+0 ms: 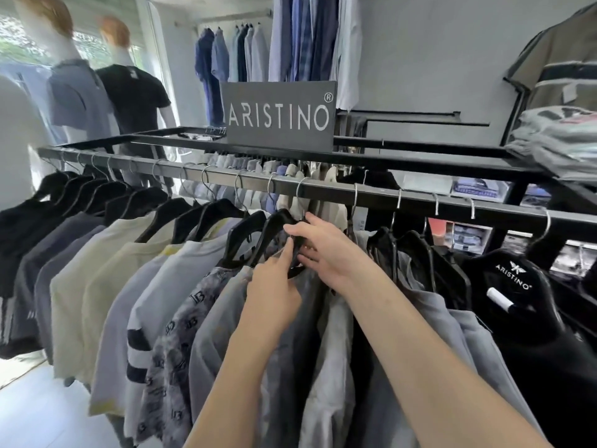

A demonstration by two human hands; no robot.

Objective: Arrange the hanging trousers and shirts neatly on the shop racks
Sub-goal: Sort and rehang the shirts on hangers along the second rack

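A: Since both hands crowd one spot, what's held, and where?

B: Right hand (323, 250) has its fingers curled round the neck of a glossy black plastic hanger (274, 227), about midway along the black square-section metal rail (420, 197). Left hand (274, 286) is just below, index finger stretched up to the hanger's shoulder. Its thumb is hidden, so I can't tell if it pinches cloth or only touches.

A: Task item?

B: The plain dark grey shirt (297, 350) on that hanger. It hangs from the rail, packed between a grey monogram-print shirt (174, 344) on its left and a pale grey shirt (336, 367) on its right.

A: Risks?

B: My read, quickly:
- **Collar slip:** if the right hand tugs while the left pushes the cloth, the collar could slip off the hanger's shoulder. Slick plastic, soft fabric.
- **Hook lift:** tipping the hanger upward could lift the silver wire hook (302, 189) off the rail, and the shirt drops.
- **Bunched row:** the neighbours are tight, so a sideways shove would likely drag the next hanger and bunch the row, spoiling the spacing.
- **Forearms:** they cross over the shirts to the right and could crease them, or nudge the black ARISTINO-logo hanger (513, 279).

A: Root cause?

B: Two hands on one crowded hanger, with pull and push unmatched.
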